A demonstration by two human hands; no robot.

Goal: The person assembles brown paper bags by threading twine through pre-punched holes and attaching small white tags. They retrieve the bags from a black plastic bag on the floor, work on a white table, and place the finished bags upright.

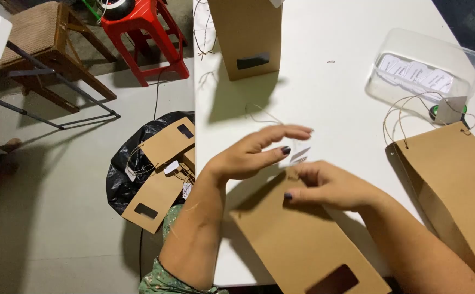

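Note:
A flat brown paper bag (297, 239) with a dark window cutout lies on the white table (335, 92) in front of me. My right hand (332, 188) presses on the bag's top edge, fingers curled. My left hand (253, 155) hovers just above that edge, pinching a small white tag (300, 154) between thumb and fingers. A thin string (262, 115) trails on the table behind the left hand.
A second brown bag (455, 185) with string handles lies at the right, another stands upright (248, 35) at the back. A clear plastic box (425, 68) holds white tags. On the floor, a black sack (126, 177) holds several finished bags. A red stool (145, 35) and a wooden chair (44, 41) stand at the left.

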